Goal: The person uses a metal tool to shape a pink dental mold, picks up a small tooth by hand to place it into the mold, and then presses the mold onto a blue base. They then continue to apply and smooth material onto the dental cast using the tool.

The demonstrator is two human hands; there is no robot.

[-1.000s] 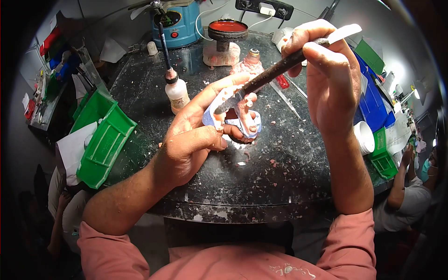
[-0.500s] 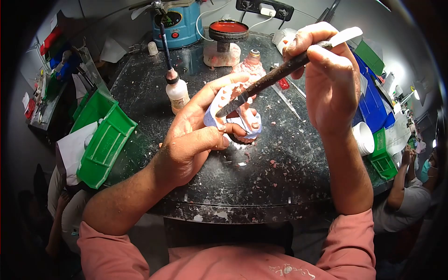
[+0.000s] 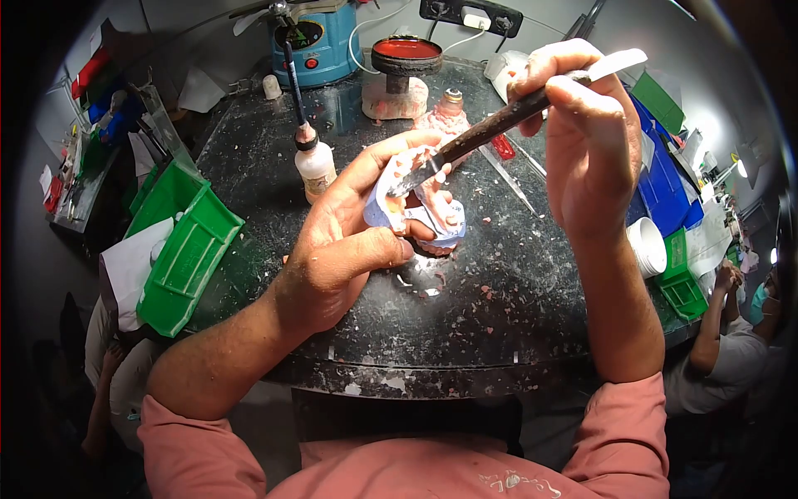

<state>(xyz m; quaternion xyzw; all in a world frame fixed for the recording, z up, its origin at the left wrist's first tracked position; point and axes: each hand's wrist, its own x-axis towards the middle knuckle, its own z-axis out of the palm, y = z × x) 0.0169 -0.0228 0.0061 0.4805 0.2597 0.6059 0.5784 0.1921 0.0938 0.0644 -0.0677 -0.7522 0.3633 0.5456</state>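
My left hand (image 3: 341, 241) is closed around a dental model (image 3: 378, 209) with a pale blue-white base and pink wax along its arch. Its thumb presses on the near edge, and the fingers wrap behind, partly hidden. In my right hand (image 3: 586, 125) is a wax knife (image 3: 499, 121) with a dark handle and a white far end, pinched between thumb and fingers. The knife's metal blade slants down to the left and lies against the inner side of the model. White and pink scraps lie on the dark bench (image 3: 499, 308) below.
Behind the model stand a burner cup of red wax (image 3: 407, 51), a pink-crusted metal-topped burner (image 3: 449, 112) and a blue machine (image 3: 320, 50). A small bottle with a brush (image 3: 316, 170) is at left, near a green bin (image 3: 187, 249). A white tub (image 3: 647, 248) sits right. Other people are at both sides.
The blade has shifted slightly up and right along the model. The model is tilted a little differently in my left hand.
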